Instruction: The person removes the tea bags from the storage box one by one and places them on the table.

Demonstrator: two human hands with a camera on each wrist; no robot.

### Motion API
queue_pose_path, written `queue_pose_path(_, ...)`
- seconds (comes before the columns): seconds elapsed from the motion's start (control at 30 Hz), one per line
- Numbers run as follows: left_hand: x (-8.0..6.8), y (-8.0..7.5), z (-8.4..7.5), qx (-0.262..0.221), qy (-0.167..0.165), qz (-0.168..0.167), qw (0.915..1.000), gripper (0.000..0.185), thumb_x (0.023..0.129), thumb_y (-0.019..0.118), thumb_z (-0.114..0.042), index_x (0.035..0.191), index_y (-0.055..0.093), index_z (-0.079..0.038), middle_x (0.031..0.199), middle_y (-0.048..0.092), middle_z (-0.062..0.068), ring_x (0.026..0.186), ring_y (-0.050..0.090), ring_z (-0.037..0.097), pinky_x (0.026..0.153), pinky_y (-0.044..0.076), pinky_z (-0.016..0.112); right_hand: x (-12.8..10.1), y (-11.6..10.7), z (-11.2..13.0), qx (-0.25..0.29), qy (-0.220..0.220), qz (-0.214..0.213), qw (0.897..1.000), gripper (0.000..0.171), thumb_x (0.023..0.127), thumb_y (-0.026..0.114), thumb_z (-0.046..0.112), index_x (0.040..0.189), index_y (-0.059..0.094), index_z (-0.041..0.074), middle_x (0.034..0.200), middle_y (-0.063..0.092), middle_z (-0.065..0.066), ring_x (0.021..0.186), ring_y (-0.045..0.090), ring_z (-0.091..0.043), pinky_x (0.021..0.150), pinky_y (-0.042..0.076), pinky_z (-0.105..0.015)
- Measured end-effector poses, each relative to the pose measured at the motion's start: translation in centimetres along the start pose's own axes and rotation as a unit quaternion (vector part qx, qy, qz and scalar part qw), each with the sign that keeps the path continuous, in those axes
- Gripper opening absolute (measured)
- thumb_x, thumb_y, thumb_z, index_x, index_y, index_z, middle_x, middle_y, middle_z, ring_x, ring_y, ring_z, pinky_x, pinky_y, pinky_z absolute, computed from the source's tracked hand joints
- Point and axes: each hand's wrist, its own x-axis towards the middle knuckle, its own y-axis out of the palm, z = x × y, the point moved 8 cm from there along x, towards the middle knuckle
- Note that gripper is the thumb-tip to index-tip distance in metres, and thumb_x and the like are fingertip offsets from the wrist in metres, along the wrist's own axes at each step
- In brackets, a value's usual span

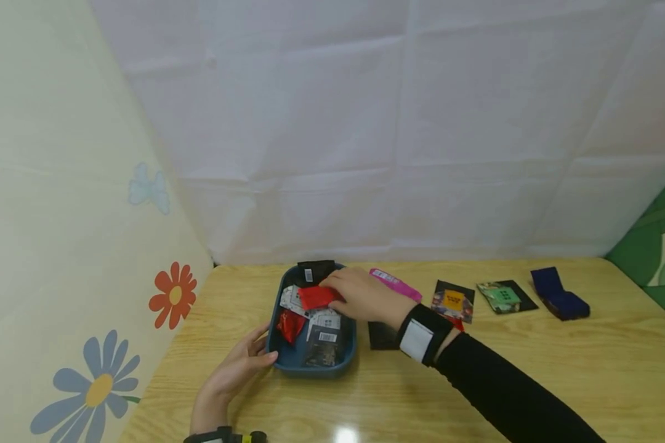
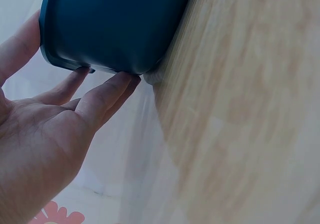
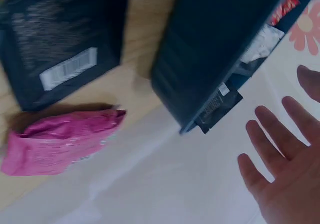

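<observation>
The blue tray (image 1: pixel 288 363) sits on the wooden surface (image 1: pixel 532 381), full of packets. The left hand (image 1: pixel 235 369) touches its near-left rim with straight fingers. The right hand (image 1: pixel 360 295), fingers spread, hovers over the red packet (image 1: pixel 313 297) inside.

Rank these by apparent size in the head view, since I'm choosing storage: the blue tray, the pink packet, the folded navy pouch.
1. Blue tray, clearly largest.
2. Folded navy pouch.
3. Pink packet, though the right hand partly hides it, so second and third are uncertain.
</observation>
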Motion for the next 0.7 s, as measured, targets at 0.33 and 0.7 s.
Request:
queue_pose_path(0.33,0.0,-0.1,-0.1,0.002,-0.004,-0.002,1.0000,0.076,0.093,0.064,-0.004,0.155,0.020,0.003,0.152,0.022,0.039,0.140,0.028,0.051,0.111,0.029,0.057,3.3,1.7,-0.5,-0.024,0.067,0.080,0.994,0.046,0.093,0.070,0.030,0.134,0.061,0.012,0.131,0.061,-0.009,0.121,0.056,-0.026,0.105,0.041,-0.041)
queue_pose_path(0.7,-0.1,-0.1,-0.1,0.014,-0.001,-0.006,0.9999,0.076,0.093,0.065,-0.004,0.154,0.020,0.004,0.153,0.022,0.039,0.140,0.027,0.050,0.111,0.029,0.056,4.7,3.4,-1.9,-0.049,0.109,0.119,0.986,0.042,0.083,0.078,0.021,0.122,0.068,0.009,0.116,0.067,-0.009,0.109,0.061,-0.027,0.098,0.046,-0.041)
